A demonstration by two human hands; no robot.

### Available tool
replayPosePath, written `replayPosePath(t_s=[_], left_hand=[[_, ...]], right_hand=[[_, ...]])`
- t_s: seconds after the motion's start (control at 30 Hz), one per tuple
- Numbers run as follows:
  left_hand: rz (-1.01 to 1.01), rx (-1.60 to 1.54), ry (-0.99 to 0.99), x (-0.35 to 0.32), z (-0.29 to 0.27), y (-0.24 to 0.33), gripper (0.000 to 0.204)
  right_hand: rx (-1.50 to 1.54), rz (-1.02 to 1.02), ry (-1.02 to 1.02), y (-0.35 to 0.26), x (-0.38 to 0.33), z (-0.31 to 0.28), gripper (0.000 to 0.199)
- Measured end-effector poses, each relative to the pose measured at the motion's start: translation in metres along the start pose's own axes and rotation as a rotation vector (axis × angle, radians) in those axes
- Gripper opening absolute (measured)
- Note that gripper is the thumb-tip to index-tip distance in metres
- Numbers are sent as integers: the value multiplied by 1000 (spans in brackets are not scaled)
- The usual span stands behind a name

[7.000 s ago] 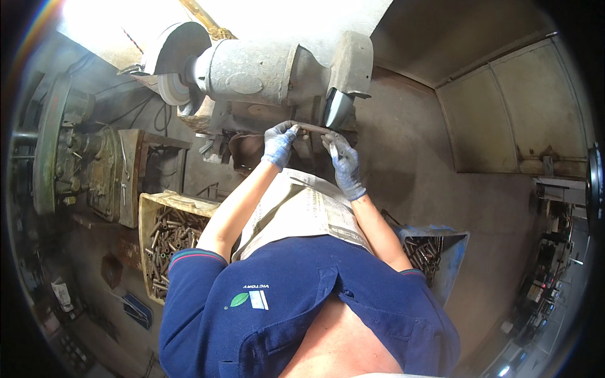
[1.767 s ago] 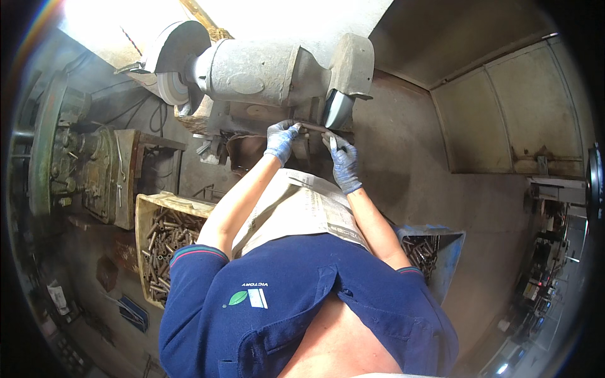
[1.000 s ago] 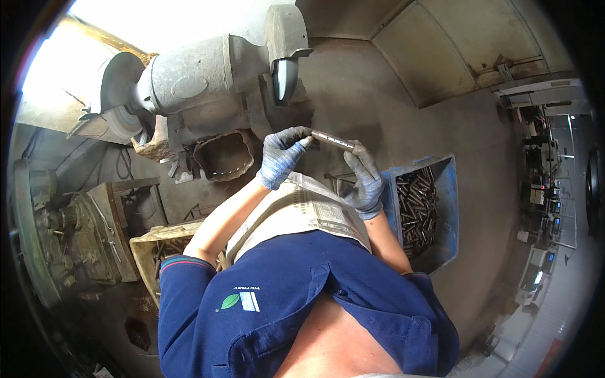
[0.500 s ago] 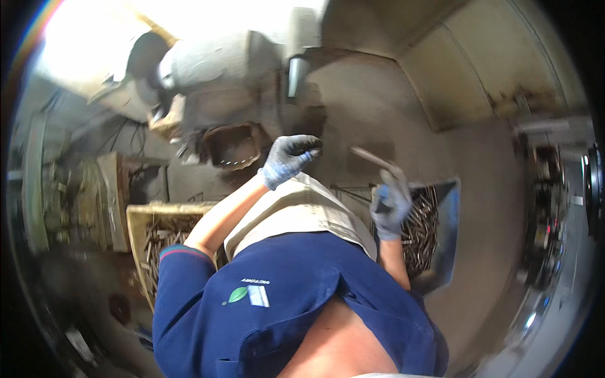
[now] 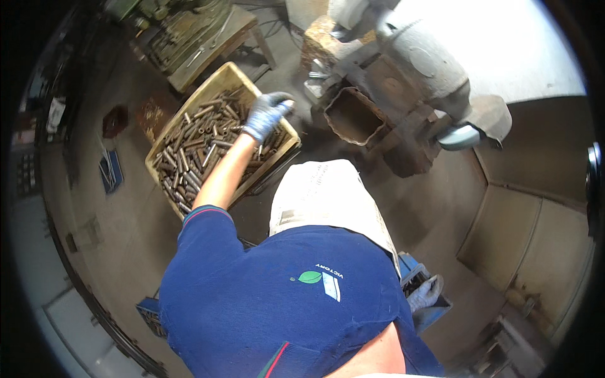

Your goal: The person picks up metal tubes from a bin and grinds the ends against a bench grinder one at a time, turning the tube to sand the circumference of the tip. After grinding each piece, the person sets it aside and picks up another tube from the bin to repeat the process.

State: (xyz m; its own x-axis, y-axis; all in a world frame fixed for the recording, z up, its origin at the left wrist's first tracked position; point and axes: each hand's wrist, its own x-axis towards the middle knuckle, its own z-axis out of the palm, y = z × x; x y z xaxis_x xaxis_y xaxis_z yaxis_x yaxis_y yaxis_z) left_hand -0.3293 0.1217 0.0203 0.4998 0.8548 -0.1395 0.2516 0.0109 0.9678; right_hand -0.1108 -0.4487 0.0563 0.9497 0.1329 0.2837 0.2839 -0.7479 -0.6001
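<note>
My left hand [image 5: 270,116], in a grey and blue knit glove with a dark palm, hangs over the right side of a yellowish bin [image 5: 157,150]. Its fingers are curled together; a small pale tip shows at them, and I cannot make out what they hold. Many short brown metal tubes [image 5: 201,135] lie in a loose heap in that bin. Low on the right, my gloved right hand [image 5: 426,293] is at a blue bin [image 5: 435,312], partly over its opening. The fingers of that hand are too small and covered to read.
Ahead to the right stands a grinding machine [image 5: 435,63] with a rusty open tray [image 5: 354,116] under it. A worn wooden bench [image 5: 220,47] is behind the yellowish bin. A small blue container [image 5: 151,315] sits at lower left; tan panels [image 5: 504,220] stand at right.
My view has swung left, bringing the yellowish bin to the front. The left hand has moved over it. The right hand, which held a slim metal rod, has dropped to the blue bin; the rod no longer shows.
</note>
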Motion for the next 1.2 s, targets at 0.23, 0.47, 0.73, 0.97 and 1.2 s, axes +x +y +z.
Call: replayPosePath(t_s=[0.23, 0.47, 0.73, 0.97, 1.2], left_hand=[[-78, 265, 284, -38, -137, -35, 11], [-226, 976, -62, -83, -127, -24, 26], [-123, 1449, -232, -90, -97, -70, 22], [-67, 612, 223, -101, -101, -12, 19], [93, -357, -226, -75, 53, 82, 20]], right_hand=[[282, -173, -184, -38, 57, 77, 20], [412, -250, -292, -71, 67, 106, 16], [481, -309, -359, -55, 78, 135, 16], [332, -541, -266, -76, 66, 125, 13], [594, -786, -622, -252, 45, 126, 34]])
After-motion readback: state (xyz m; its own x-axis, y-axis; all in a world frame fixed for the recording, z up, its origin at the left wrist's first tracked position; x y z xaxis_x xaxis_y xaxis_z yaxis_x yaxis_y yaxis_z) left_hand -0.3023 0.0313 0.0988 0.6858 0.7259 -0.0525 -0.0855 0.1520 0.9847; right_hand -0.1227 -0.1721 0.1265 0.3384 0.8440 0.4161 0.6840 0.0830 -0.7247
